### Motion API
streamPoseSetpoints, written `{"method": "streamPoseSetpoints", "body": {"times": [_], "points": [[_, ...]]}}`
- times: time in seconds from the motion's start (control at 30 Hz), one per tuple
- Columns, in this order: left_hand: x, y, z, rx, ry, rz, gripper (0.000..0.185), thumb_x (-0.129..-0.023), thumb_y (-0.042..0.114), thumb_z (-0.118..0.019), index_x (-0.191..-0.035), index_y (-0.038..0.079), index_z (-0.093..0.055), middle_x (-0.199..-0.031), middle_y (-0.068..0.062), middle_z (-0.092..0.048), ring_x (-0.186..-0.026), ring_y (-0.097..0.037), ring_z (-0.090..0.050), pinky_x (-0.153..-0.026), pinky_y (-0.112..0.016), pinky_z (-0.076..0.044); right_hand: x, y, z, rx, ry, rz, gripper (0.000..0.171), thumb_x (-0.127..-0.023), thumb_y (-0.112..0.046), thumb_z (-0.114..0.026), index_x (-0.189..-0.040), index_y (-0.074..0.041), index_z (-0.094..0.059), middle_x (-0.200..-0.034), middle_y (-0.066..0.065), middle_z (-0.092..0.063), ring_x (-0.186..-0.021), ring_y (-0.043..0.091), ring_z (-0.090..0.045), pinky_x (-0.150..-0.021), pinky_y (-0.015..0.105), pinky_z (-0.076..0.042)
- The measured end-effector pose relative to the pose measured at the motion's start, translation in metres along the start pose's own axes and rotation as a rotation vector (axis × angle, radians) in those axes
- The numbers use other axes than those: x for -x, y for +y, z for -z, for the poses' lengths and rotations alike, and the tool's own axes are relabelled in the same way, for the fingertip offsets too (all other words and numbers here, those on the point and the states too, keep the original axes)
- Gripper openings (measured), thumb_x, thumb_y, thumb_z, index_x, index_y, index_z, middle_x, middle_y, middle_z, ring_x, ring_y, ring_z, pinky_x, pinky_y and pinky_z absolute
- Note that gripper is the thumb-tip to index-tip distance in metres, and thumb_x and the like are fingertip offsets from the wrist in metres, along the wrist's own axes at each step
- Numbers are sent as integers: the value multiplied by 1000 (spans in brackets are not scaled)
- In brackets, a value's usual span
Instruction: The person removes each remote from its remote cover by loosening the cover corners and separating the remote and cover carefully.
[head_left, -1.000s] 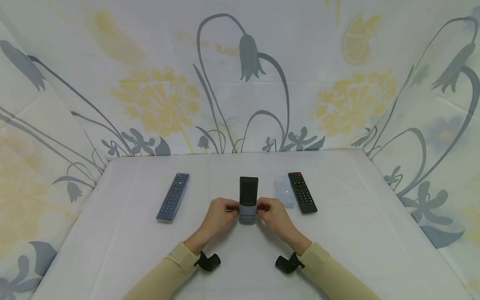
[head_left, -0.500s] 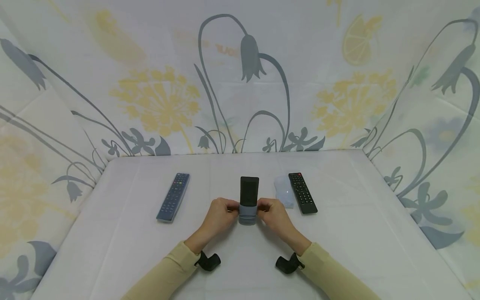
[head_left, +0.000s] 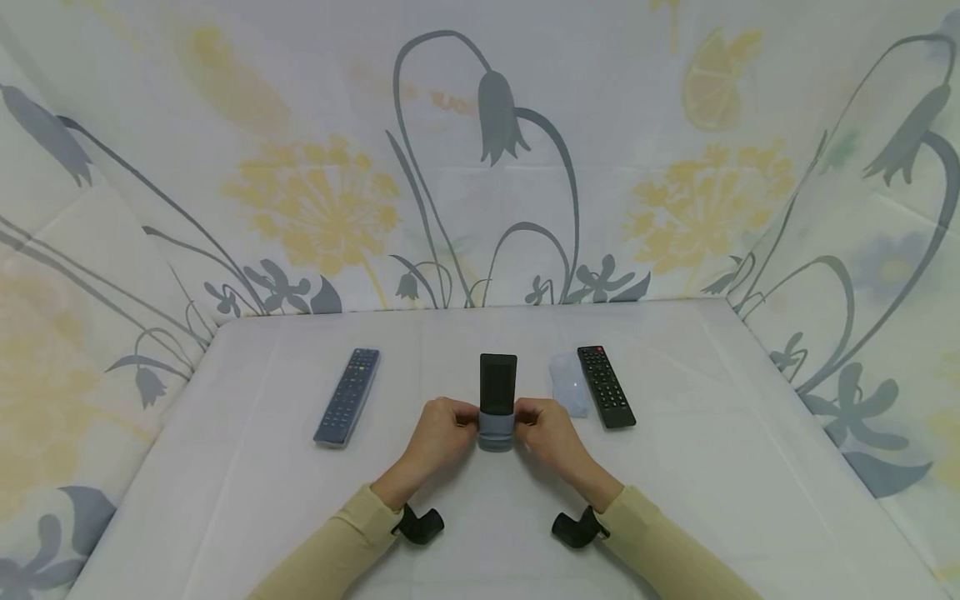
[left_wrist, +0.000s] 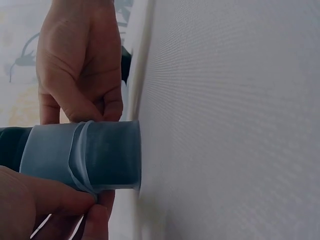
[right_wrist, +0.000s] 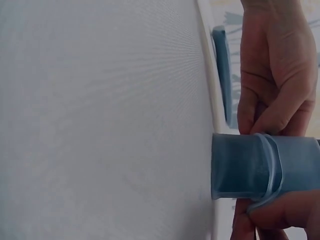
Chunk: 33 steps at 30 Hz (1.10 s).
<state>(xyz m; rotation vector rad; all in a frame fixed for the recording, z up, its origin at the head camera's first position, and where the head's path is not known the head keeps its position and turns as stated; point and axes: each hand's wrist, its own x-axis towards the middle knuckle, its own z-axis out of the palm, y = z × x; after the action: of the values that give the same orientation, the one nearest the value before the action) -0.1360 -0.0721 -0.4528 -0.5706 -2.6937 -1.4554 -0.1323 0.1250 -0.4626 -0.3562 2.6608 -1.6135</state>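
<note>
In the head view a slim black device (head_left: 498,383), shaped like a remote control, stands upright on the table with no buttons visible. A blue-grey translucent sleeve (head_left: 496,423) wraps its lower part. My left hand (head_left: 441,433) pinches the sleeve's left side and my right hand (head_left: 551,435) its right side. In the left wrist view the sleeve (left_wrist: 52,150) has a rolled fold around its middle, held by the fingertips. The same sleeve (right_wrist: 242,165) appears in the right wrist view, its lower end at the tabletop.
A remote control in a bluish cover (head_left: 347,397) lies to the left. On the right lies a bare black remote control (head_left: 607,387), beside a flat pale blue translucent cover (head_left: 569,384). The white table (head_left: 225,500) ends at a flower-printed cloth (head_left: 480,208) behind and at both sides.
</note>
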Motion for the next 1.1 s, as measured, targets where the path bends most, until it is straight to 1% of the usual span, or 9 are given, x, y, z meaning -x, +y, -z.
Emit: {"method": "streamPoseSetpoints", "body": {"times": [0.13, 0.33, 0.63, 0.8, 0.9, 1.1], "points": [[0, 0, -1, -4, 0, 8, 22, -79, -11, -64, -89, 0, -79, -84, -6, -75, -79, -17, -67, -69, -33, -54, -1, 0, -1, 20, -4, 3, 22, -78, 16, -62, -81, -4, -72, -76, 2, -67, -69, 14, -53, -63, 27, -45], [-1, 0, 0, -10, 0, 3, 20, -79, -10, -64, -89, 0, -79, -85, -7, -75, -77, -17, -66, -68, -32, -54, -2, -2, 0, 19, -12, 1, 20, -77, 15, -63, -80, -3, -71, -75, 3, -67, -69, 14, -54, -64, 27, -46], [1, -4, -2, -22, -21, 9, 20, -79, -10, -64, -89, 0, -79, -83, -5, -74, -72, -10, -61, -65, -28, -51, -1, 1, -2, 45, -22, -6, 21, -78, 16, -63, -81, -4, -72, -77, 3, -68, -70, 14, -54, -66, 29, -47], [3, -7, -5, -14, -20, 3, 21, -78, -11, -64, -88, 1, -80, -81, -5, -74, -70, -9, -59, -62, -26, -50, 1, 3, -4, 47, -25, -22, 22, -78, 16, -63, -83, -3, -73, -78, 3, -69, -70, 15, -54, -66, 30, -47], [3, -7, -5, -11, -15, -5, 22, -78, -11, -63, -86, 1, -80, -80, -4, -74, -68, -8, -58, -61, -26, -49, 2, 3, -4, 48, -22, -27, 23, -78, 16, -63, -85, -3, -74, -79, 4, -70, -71, 14, -55, -68, 31, -48], [2, -6, -4, -10, -10, 0, 22, -77, -11, -63, -85, 1, -79, -79, -4, -74, -68, -8, -57, -61, -25, -49, 0, -1, -3, 32, -27, -26, 25, -77, 17, -61, -88, -2, -74, -81, 5, -71, -73, 15, -56, -71, 32, -48]]}}
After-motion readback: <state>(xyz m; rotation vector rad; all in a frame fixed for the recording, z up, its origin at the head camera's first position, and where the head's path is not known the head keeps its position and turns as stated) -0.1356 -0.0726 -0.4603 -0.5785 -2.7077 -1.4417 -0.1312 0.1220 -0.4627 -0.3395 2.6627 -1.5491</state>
